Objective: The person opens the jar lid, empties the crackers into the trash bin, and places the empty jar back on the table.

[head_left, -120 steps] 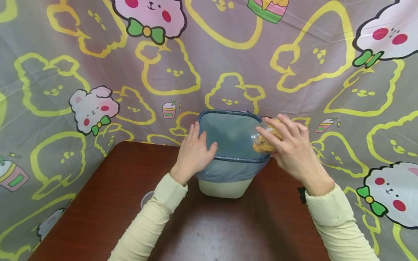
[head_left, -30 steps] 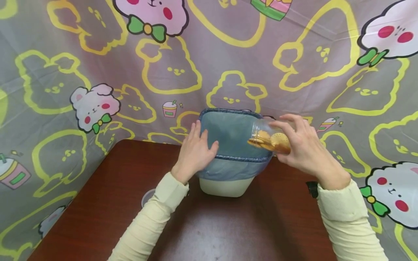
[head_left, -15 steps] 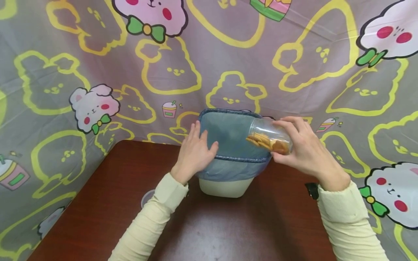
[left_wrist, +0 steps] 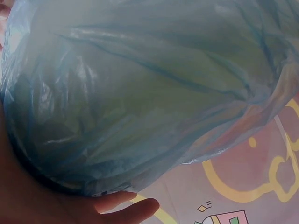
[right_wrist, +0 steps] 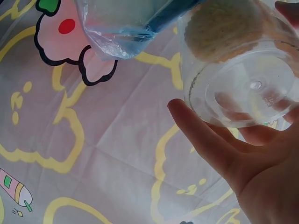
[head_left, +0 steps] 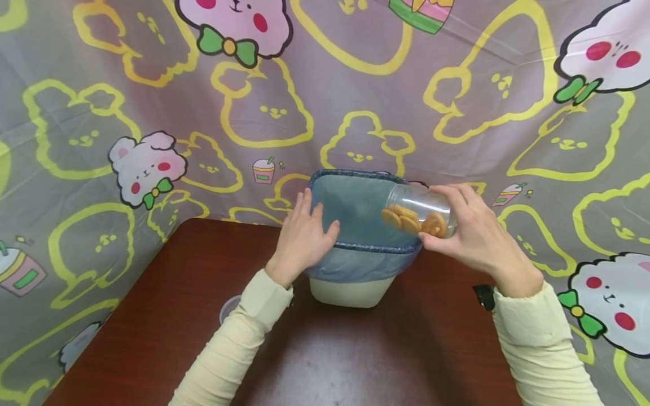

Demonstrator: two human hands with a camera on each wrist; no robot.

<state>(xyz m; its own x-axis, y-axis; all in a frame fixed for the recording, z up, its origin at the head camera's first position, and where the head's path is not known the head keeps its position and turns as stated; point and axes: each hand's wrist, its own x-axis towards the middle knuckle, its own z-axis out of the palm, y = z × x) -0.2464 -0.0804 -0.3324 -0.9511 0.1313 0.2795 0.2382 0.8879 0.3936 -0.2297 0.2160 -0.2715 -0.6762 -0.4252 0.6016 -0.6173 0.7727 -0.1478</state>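
My right hand grips a clear plastic jar by its base end. The jar lies tilted on its side, its mouth over the right part of a bin. Several round, flat yellow crackers rest along its lower wall, some right at the mouth. In the right wrist view the jar's round bottom faces the camera. A blue plastic bag lines the cream-coloured bin and folds over its rim. My left hand rests at the bin's left rim with straight fingers; the bag fills most of the left wrist view.
The bin stands on a dark red-brown table, near its back edge. A round clear lid lies beside my left forearm, partly hidden by the sleeve. A grey cartoon-print cloth hangs close behind the table.
My right hand has shifted back to the right and now holds the jar nearer its base. Fewer crackers are in the jar than four seconds ago. The left hand stays put.
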